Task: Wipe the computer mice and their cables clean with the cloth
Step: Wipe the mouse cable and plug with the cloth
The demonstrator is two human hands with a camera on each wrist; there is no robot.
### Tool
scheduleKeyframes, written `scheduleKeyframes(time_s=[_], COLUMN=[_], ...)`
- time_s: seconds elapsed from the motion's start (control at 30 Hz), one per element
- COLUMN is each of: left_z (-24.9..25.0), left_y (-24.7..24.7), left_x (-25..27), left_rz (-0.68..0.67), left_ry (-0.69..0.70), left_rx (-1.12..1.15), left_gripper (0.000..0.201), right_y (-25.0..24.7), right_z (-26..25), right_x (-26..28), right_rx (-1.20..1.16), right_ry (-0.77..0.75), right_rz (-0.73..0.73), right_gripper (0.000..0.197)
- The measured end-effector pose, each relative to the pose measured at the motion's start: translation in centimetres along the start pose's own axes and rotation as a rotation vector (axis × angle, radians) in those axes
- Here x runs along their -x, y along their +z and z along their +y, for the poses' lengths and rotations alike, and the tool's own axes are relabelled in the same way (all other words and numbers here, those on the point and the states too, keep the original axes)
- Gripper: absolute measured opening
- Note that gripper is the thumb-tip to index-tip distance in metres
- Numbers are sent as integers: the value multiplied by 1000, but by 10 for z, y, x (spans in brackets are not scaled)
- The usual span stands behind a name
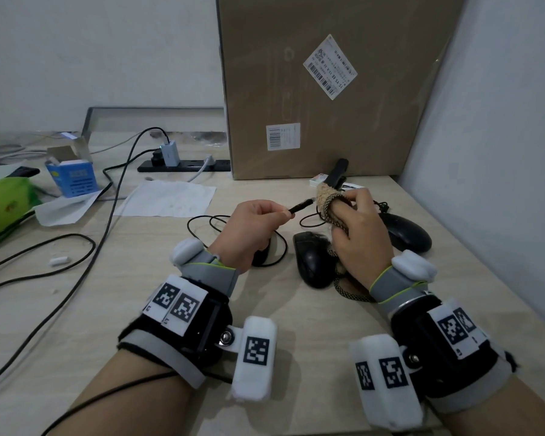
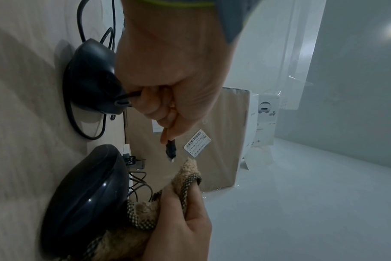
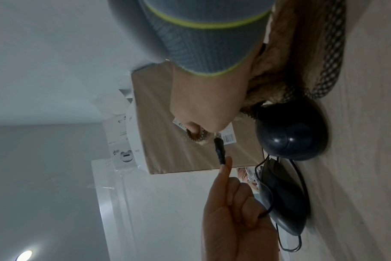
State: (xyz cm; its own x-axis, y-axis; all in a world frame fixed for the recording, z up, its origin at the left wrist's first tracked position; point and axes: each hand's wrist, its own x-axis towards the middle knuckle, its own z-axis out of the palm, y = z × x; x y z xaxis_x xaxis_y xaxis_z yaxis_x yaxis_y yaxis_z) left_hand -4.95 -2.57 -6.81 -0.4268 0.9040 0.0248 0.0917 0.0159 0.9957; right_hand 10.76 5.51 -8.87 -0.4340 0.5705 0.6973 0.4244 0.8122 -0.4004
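Observation:
My left hand (image 1: 283,213) pinches the black plug end (image 1: 300,207) of a mouse cable and holds it up off the desk. My right hand (image 1: 346,212) grips a tan cloth (image 1: 326,201) with a checkered border, wrapped over its fingers, just beside the plug tip. Three black mice lie on the desk: one (image 1: 261,254) under my left wrist, one (image 1: 312,259) between my hands, one (image 1: 406,231) at the right. In the left wrist view the plug (image 2: 171,150) points at the cloth (image 2: 186,178). In the right wrist view the plug (image 3: 219,151) nearly touches the cloth tip (image 3: 201,139).
A big cardboard box (image 1: 337,89) stands behind the mice against the wall. A power strip (image 1: 183,165), black cables (image 1: 85,247), a sheet of paper (image 1: 167,199), a blue carton (image 1: 74,174) and a green bag (image 1: 4,202) fill the left side. A black clip (image 1: 339,173) lies by the box.

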Motion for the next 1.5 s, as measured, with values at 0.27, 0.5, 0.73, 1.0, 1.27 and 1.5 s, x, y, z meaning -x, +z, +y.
scheduleKeyframes(time_s=[0.27,0.5,0.73,1.0,1.27,1.5], left_z=[-1,-1,-1,-2,-1,0], left_y=[1,8,4,1,3,4], left_x=[-1,2,0,0,2,3], left_rz=[12,-13,-2,6,6,-58], left_ry=[29,91,68,56,101,123], left_rx=[-18,-22,9,19,-84,-116], left_gripper=[12,4,9,9,9,6], right_y=[5,4,4,6,0,2], right_z=[1,-7,-1,8,-2,2], right_x=[1,4,2,1,0,-2], right_rx=[44,-28,95,133,20,104], right_ry=[-2,-79,16,141,-17,34], right_rz=[-99,-281,-194,-102,46,15], right_gripper=[43,36,40,19,14,10])
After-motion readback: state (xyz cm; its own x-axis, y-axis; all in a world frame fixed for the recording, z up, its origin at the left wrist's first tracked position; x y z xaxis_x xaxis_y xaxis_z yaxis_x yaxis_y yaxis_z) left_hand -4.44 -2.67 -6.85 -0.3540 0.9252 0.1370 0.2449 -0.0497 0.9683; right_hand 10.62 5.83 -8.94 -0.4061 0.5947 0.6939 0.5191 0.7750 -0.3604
